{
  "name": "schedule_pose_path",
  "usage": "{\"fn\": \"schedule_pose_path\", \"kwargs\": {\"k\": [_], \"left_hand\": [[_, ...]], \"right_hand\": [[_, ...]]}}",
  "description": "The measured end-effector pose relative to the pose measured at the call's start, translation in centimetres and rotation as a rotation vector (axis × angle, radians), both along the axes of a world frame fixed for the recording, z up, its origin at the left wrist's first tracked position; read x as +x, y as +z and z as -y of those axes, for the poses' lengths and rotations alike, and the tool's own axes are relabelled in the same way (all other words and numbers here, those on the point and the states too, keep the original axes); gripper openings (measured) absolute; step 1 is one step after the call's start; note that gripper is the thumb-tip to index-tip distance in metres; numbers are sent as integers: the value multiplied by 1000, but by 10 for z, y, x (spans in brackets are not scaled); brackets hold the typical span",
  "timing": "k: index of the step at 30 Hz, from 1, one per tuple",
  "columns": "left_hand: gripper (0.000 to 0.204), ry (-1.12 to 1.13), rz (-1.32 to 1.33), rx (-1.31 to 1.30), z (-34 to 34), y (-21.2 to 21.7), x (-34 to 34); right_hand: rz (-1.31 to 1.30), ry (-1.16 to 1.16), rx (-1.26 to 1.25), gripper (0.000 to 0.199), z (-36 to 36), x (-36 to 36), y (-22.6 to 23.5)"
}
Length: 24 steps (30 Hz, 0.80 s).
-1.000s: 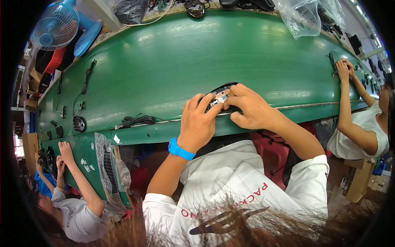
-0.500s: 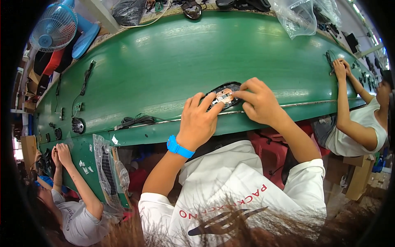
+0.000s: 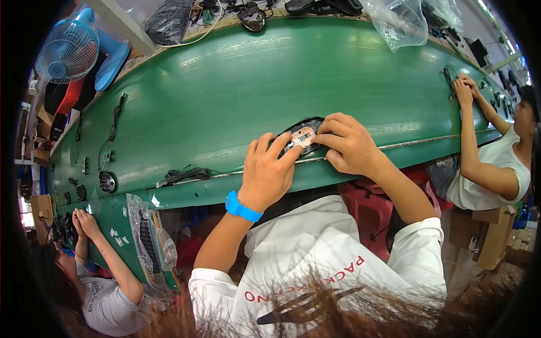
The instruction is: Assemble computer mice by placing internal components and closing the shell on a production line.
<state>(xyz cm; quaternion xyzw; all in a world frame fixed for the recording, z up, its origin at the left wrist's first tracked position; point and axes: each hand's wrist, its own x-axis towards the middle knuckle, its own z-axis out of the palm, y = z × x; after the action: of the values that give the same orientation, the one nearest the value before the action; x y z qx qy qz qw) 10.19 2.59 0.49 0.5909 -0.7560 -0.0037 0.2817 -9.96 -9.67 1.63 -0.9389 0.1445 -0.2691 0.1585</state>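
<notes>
A black computer mouse shell (image 3: 307,130) lies on the green conveyor belt (image 3: 236,96), with a small tan circuit board (image 3: 303,137) inside it. My left hand (image 3: 267,172), with a blue wristband, rests its fingertips on the shell's left side and on the board. My right hand (image 3: 346,143) grips the shell's right side, fingers curled over its rim. Both hands sit at the belt's near edge.
A coiled black cable (image 3: 186,174) lies left of my hands. Small parts and cables dot the belt's left end. A person at the left (image 3: 96,270) and a person at the right (image 3: 484,152) work on the belt. A blue fan (image 3: 70,50) and plastic bags stand beyond.
The view has shifted slightly. My fingers have moved a little on the mouse shell, the left ones further onto the board. The person at the left has lowered both hands toward the belt edge.
</notes>
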Motion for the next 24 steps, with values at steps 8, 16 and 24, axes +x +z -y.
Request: {"fn": "schedule_pose_path", "kwargs": {"k": [8, 16, 24], "left_hand": [[30, 18, -36, 16, 2, 3, -6], [31, -19, -24, -12, 7, 0, -6], [29, -22, -21, -14, 9, 3, -7]], "right_hand": [[-213, -32, -223, 42, 1, 9, 11], [-136, 63, -27, 34, 11, -9, 18], [-203, 24, -54, 33, 10, -7, 14]]}}
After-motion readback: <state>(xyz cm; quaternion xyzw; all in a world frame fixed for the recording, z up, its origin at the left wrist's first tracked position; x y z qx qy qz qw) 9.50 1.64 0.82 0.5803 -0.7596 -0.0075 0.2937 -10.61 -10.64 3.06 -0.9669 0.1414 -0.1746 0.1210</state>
